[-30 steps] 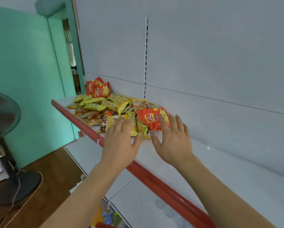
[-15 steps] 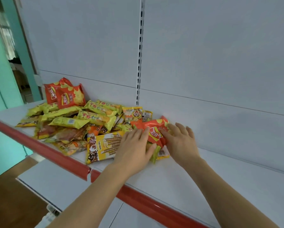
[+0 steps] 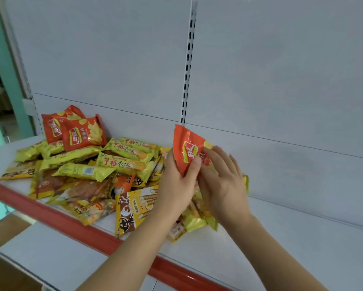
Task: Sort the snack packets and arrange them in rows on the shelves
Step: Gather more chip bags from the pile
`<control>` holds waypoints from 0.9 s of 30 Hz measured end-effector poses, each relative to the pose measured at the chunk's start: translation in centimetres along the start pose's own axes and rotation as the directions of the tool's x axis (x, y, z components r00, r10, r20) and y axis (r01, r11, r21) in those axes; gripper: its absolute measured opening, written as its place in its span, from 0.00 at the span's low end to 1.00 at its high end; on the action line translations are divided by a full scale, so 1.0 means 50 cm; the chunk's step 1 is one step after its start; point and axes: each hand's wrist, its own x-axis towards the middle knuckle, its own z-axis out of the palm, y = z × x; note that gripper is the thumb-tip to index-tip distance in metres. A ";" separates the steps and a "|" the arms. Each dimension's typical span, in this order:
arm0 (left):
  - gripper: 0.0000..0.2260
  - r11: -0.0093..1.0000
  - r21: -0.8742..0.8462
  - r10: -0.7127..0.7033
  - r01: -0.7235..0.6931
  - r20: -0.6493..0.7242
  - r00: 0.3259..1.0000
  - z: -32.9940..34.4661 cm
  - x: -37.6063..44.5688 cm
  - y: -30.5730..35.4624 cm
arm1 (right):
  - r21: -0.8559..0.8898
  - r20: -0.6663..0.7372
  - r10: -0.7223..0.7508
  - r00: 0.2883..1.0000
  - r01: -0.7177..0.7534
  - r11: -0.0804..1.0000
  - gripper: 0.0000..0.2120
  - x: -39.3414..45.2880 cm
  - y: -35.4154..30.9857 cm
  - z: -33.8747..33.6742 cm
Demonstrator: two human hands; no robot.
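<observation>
Orange packet [image 3: 188, 151]: lifted off the shelf [image 3: 302, 244], pinched in left grip [image 3: 176, 183]; right grip [image 3: 222, 183], fingers straight, steadies it (likely singling it out). Pile [image 3: 92, 175] lies left.

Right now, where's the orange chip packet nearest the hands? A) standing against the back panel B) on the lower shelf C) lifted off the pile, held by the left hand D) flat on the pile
C: the left hand grips the orange chip packet upright above the pile, thumb across its front, while the right hand touches its right edge with fairly straight fingers.
</observation>
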 end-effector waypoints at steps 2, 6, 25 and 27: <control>0.11 0.998 -0.049 -0.037 0.032 -0.110 0.993 -0.042 0.011 -0.008 | 0.121 0.069 -0.022 0.997 0.014 0.992 0.17 0.008 -0.033 0.025; 0.11 0.994 0.016 -0.098 0.104 -0.203 0.974 -0.160 0.020 -0.027 | 0.321 0.135 0.004 0.991 -0.048 0.946 0.16 0.033 -0.100 0.069; 0.18 0.897 -0.361 -0.318 0.255 -0.127 0.940 -0.708 0.079 -0.108 | 0.365 0.229 0.364 0.902 -0.427 0.827 0.23 0.177 -0.609 0.346; 0.19 0.908 -0.336 -0.318 0.251 -0.162 0.934 -0.739 0.100 -0.125 | 0.353 0.258 0.322 0.911 -0.399 0.846 0.22 0.185 -0.632 0.370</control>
